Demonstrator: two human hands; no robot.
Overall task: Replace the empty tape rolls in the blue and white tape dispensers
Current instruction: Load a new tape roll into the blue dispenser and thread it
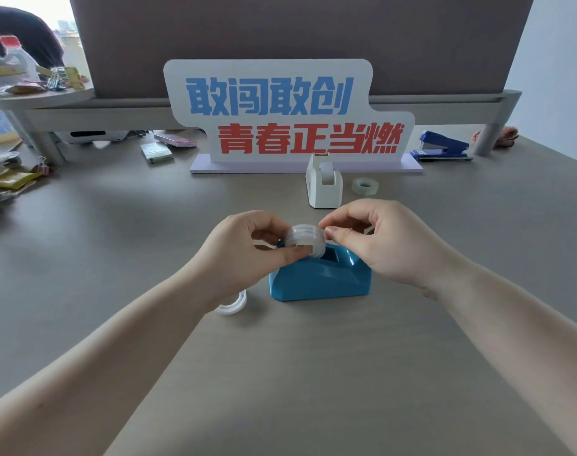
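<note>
Spare roll (232,304): lay flat on the desk (116,258), just left of the blue dispenser, partly hidden under the left wrist.
Left hand (244,255): gripped the clear roll (306,240) from its left side, thumb in front.
Clear roll: was held just above the blue dispenser's open slot, its axis about level, left to right.
Blue dispenser (320,278): stood on the desk, long axis left to right, high end at the right.
White dispenser (324,184): stood farther back, long axis pointing away, before the sign (280,110).
Right hand (376,238): pinched at the roll's right edge with thumb and forefinger.
Far roll (365,186): lay flat, right of the white dispenser.
Stapler (441,147): far right.
</note>
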